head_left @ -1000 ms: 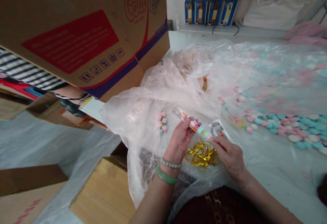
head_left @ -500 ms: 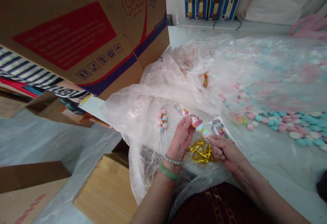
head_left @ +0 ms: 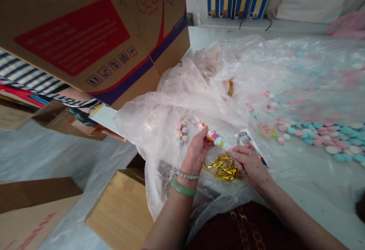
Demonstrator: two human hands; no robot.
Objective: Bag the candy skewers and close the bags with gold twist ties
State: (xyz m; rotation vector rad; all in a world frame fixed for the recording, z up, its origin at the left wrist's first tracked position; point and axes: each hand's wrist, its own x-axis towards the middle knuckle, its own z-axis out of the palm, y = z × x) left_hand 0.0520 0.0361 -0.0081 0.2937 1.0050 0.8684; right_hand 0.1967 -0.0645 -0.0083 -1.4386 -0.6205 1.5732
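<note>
A candy skewer (head_left: 219, 141) with pink, pale blue and yellow pieces, seemingly in clear wrapping, slants between my two hands. My left hand (head_left: 198, 148) is closed around its upper part, and a printed wrapper end sticks out beyond the fingers. At the lower end, my right hand (head_left: 245, 163) pinches the stick or the wrapper; which one is too small to tell. Gold twist ties (head_left: 224, 168) lie in a loose pile just below the skewer. Printed clear bags (head_left: 247, 140) rest behind my right hand. Left of my left hand, other candy skewers (head_left: 184, 132) lie on the plastic.
A large cardboard box (head_left: 137, 48) stands at the left, with a person in striped clothing behind it. Many pastel candies (head_left: 322, 136) lie under and beside clear plastic sheeting (head_left: 182, 102) at the right. Blue boxes (head_left: 242, 1) fill part of the back shelf. Lower left is another carton (head_left: 122, 208).
My left hand has shifted slightly left and down along the skewer, showing more of its pieces. My right hand stays pinched at the lower end, moved a little left and up.
</note>
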